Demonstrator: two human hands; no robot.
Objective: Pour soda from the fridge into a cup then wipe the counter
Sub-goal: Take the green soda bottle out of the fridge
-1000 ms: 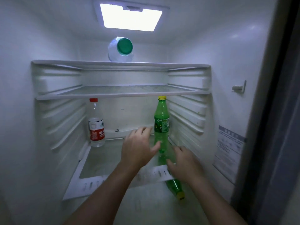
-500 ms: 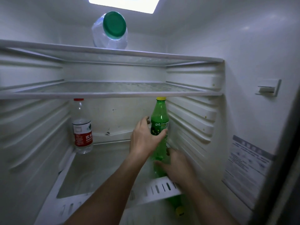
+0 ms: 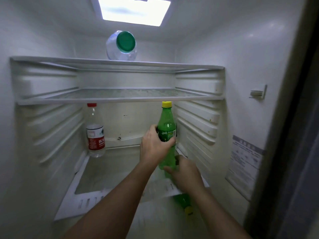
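Note:
A green soda bottle (image 3: 166, 121) with a yellow cap stands upright at the right side of the fridge's lower glass shelf (image 3: 110, 171). My left hand (image 3: 153, 145) grips it around the label, thumb across the front. My right hand (image 3: 185, 173) holds the bottle's lower part from the right. The bottle's base is hidden behind my hands.
A clear water bottle (image 3: 95, 131) with a red cap and label stands at the shelf's left. A large clear jug (image 3: 121, 45) with a green lid lies on the top shelf (image 3: 117, 63). A second green bottle (image 3: 183, 201) shows below the lower shelf. The fridge wall (image 3: 241, 83) is at right.
My left hand reached forward and closed around the green bottle's label. My right hand moved in to its lower part.

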